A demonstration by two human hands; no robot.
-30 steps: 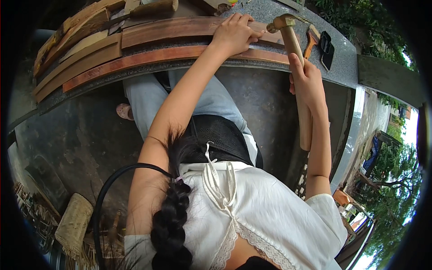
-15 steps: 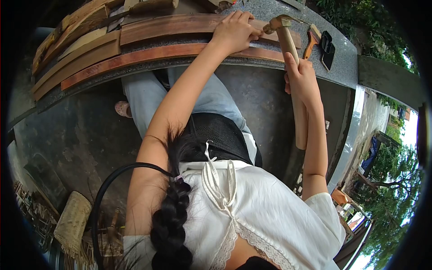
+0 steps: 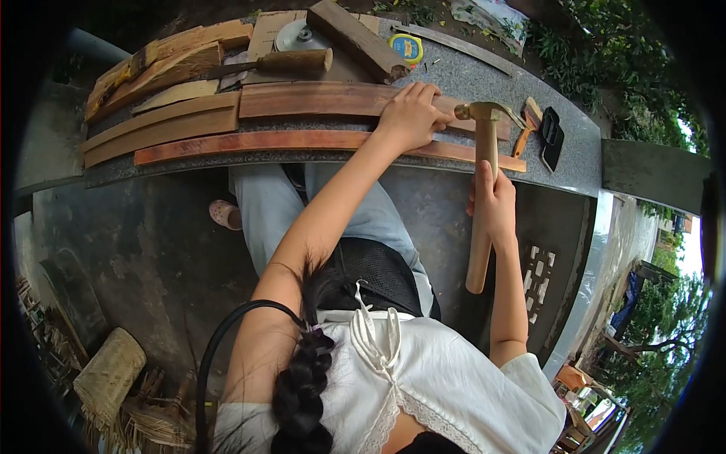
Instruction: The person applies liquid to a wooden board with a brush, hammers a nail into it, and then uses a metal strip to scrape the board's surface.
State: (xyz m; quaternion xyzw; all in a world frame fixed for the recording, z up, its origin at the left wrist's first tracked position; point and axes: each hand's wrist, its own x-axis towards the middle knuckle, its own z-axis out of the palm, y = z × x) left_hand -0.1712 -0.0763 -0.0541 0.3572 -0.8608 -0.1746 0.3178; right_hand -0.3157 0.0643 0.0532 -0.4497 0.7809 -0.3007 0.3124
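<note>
My right hand point(image 3: 495, 204) is wrapped round the wooden handle of a claw hammer point(image 3: 488, 140). The hammer's metal head is raised just right of my left hand point(image 3: 412, 117). That hand rests on a long brown wooden board point(image 3: 310, 99), its fingers bent and drawn together near the board's right part. Whatever may be between the fingertips is too small to make out. A narrower reddish wood strip point(image 3: 257, 141) runs along the bench's near edge, below my left wrist.
On the grey stone bench point(image 3: 578, 155) lie a large chisel-like tool point(image 3: 295, 60), a dark wood block point(image 3: 355, 38), a yellow tape measure point(image 3: 407, 49), an orange-handled brush point(image 3: 523, 136) and a black object point(image 3: 553, 136). More wood pieces point(image 3: 162, 125) are at left.
The view has tilted so that more of the bench's far side shows. The hammer stands more upright in the picture, its head still beside my left hand, which stays on the board.
</note>
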